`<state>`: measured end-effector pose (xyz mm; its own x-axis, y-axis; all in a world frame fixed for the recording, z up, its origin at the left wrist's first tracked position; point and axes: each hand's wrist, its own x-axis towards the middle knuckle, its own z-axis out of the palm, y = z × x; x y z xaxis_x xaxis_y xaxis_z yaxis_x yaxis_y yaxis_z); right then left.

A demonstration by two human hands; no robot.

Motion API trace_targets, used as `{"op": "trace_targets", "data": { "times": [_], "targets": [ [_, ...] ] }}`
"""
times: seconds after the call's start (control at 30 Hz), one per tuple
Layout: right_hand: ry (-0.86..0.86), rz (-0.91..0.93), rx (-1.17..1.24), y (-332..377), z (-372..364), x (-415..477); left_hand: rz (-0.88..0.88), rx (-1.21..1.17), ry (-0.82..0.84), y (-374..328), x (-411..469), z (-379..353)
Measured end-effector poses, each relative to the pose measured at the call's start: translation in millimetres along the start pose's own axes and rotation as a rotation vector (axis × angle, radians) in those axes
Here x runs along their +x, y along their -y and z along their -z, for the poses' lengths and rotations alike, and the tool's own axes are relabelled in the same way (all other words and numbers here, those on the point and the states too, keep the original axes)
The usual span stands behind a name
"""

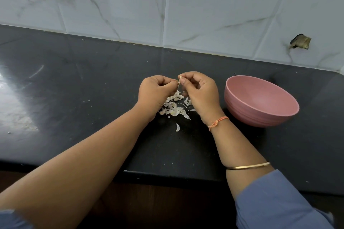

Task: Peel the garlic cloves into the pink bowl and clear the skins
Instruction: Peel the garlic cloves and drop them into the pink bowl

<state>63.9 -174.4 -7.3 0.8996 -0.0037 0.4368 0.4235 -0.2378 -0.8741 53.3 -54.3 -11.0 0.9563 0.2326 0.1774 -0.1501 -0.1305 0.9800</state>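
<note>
pinching clove (179,78), l hand (154,93), r hand (201,93)

The black countertop (78,83) carries the pink bowl (242,113) and, near it, a heap of garlic skins (174,108).

Garlic clove (179,76) largely behind fingers (188,77)

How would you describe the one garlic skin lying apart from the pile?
On the black counter, look left of the pink bowl to the pile of skins. The stray skin is the single curved white sliver just nearer the front edge, lying alone while the rest are heaped together.
</note>
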Motion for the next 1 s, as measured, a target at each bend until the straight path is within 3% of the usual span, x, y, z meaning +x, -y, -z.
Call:
{"op": "trace_targets", "data": {
  "times": [0.4,0.63,0.8,1.0],
  "targets": [
    [0.015,-0.252,0.553,8.7,3.9,0.2,-0.01,0.065,-0.064,1.0,0.5,1.1],
    [0.024,-0.253,0.409,6.3,1.4,-0.9,-0.054,0.02,-0.12,-0.7,-1.0,3.2],
    [0.018,-0.168,0.233,6.1,0.4,-3.1,-0.126,0.014,-0.053,-2.9,-2.8,2.5],
    [0.012,-0.131,0.219,6.7,2.8,-3.1,-0.133,-0.049,-0.017,-2.0,-3.8,2.2]
  ]
}}
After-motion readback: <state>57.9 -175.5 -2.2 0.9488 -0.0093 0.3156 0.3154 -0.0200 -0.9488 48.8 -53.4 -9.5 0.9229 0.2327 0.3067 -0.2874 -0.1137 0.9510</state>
